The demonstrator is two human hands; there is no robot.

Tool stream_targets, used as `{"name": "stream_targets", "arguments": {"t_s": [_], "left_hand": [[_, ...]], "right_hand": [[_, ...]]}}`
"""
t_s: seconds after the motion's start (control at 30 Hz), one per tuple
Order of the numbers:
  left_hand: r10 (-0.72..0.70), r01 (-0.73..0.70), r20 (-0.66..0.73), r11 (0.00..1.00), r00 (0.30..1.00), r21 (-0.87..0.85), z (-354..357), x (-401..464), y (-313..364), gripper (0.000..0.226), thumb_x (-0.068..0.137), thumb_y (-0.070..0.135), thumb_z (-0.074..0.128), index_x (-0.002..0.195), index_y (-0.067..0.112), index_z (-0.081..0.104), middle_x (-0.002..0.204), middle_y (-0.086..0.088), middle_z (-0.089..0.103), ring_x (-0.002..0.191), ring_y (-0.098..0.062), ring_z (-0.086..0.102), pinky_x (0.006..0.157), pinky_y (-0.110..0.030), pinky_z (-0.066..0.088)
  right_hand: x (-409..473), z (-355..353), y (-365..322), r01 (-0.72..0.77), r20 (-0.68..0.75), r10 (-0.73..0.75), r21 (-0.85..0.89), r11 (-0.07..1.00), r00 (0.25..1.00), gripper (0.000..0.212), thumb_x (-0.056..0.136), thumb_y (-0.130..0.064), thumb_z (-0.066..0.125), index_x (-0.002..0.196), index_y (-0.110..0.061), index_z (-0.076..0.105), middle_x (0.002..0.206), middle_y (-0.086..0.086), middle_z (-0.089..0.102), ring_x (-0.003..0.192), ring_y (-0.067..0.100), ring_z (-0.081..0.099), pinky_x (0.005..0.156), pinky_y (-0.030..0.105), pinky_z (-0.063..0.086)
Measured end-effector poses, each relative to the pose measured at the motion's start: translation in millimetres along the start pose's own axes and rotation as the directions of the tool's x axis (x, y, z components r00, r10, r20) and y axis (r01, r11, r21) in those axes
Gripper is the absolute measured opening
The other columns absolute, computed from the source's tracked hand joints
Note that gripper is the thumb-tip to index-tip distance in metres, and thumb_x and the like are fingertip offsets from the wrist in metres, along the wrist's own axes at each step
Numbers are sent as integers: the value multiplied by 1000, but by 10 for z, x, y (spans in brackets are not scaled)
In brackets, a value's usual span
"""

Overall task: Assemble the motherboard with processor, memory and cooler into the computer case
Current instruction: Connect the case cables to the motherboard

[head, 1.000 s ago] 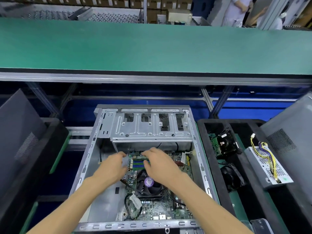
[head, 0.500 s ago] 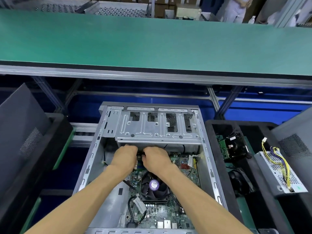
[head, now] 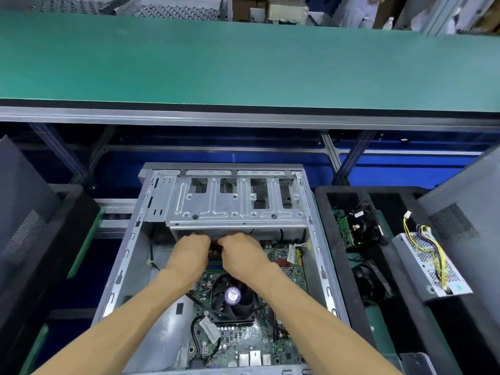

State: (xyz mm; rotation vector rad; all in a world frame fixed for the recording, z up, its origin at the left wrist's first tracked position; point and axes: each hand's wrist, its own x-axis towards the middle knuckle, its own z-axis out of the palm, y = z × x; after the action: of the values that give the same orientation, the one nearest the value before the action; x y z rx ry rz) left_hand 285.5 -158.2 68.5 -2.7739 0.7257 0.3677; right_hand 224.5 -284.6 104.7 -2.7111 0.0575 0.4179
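The open grey computer case [head: 130, 255] lies flat in front of me. Inside it sits the green motherboard [head: 243, 345] with its black cooler fan [head: 232, 295] and green memory sticks [head: 213, 262]. My left hand [head: 189, 253] and my right hand [head: 240, 253] are side by side at the board's far edge, just under the metal drive cage [head: 235, 209]. Both hands have curled fingers. The fingertips are hidden under the cage lip, so what they hold is not visible.
A black tray [head: 322, 212] on the right holds a drive with a circuit board [head: 357, 228], a black fan [head: 370, 282] and a power supply [head: 430, 263] with yellow wires. Grey side panels [head: 21, 207] lean at both sides. A green conveyor belt [head: 243, 63] runs behind.
Both hands slid away from me, from the memory sticks up to the board's far edge under the drive cage, and drew closer together. The camera shifted slightly.
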Motion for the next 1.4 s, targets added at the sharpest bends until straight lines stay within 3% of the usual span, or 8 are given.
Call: {"name": "stream_targets", "arguments": {"t_s": [0.17, 0.3, 0.47, 0.67, 0.87, 1.1, 1.23, 1.4], "left_hand": [[-19, 18, -14, 997, 1000, -81, -26, -4, -68, 11, 97, 15, 53, 100, 12, 63, 104, -11, 69, 97, -28, 67, 79, -34, 51], [-5, -23, -128, 977, 992, -214, -53, -54, -66, 16, 95, 17, 53, 80, 13, 50, 93, -13, 69, 82, -31, 62, 68, -35, 45], [169, -236, -198, 887, 966, -396, -112, 26, 243, 22, 94, 26, 59, 107, 9, 67, 98, -10, 73, 90, -29, 67, 76, -36, 53], [161, -161, -36, 891, 986, -424, -41, 335, 414, 34, 98, 30, 53, 131, 20, 56, 115, -13, 68, 100, -32, 64, 74, -31, 46], [171, -178, -54, 882, 984, -436, 21, 430, 332, 31, 94, 32, 60, 124, 25, 62, 114, -8, 68, 97, -29, 63, 73, -28, 45], [188, -231, -144, 881, 972, -412, 33, 434, 295, 29, 93, 26, 62, 119, 15, 62, 111, -12, 67, 97, -32, 63, 78, -34, 50], [169, -179, -61, 896, 984, -407, -25, 449, 338, 32, 98, 29, 55, 127, 17, 60, 123, -9, 64, 112, -30, 60, 93, -37, 47], [194, -211, -87, 941, 977, -264, -104, 286, 390, 29, 100, 25, 50, 123, 8, 57, 112, -15, 66, 98, -32, 64, 83, -41, 54]], "right_hand": [[-245, -121, 102, -29, 22, 30, -57, 998, 999, 34, 94, -6, 52, 127, -1, 60, 124, 22, 60, 116, 38, 56, 94, 43, 49], [-437, -159, 196, -137, 185, 164, -147, 980, 969, 41, 100, -14, 48, 137, 3, 48, 140, 25, 45, 130, 39, 43, 106, 48, 44], [-497, -156, 279, -182, 239, 211, -135, 974, 948, 50, 105, -22, 38, 149, 1, 35, 150, 21, 38, 136, 36, 41, 107, 48, 43], [-500, -102, 349, -181, 164, 194, -91, 979, 967, 46, 106, -27, 37, 144, -2, 43, 145, 19, 45, 133, 34, 45, 107, 47, 43], [-534, -114, 402, -159, 87, 165, -70, 985, 982, 36, 103, -19, 45, 134, -3, 53, 133, 18, 53, 125, 34, 49, 96, 45, 49], [-489, -149, 412, -170, 21, 170, -6, 985, 985, 21, 94, -6, 51, 111, -1, 63, 115, 21, 63, 106, 37, 59, 79, 40, 49], [-456, -120, 427, -174, 9, 174, 17, 985, 985, 20, 93, -4, 52, 109, 1, 63, 114, 21, 63, 109, 37, 57, 79, 39, 49], [-486, -143, 464, -137, 71, 137, -9, 991, 988, 38, 95, -7, 52, 131, 1, 58, 133, 21, 51, 128, 36, 45, 100, 41, 46]]}}
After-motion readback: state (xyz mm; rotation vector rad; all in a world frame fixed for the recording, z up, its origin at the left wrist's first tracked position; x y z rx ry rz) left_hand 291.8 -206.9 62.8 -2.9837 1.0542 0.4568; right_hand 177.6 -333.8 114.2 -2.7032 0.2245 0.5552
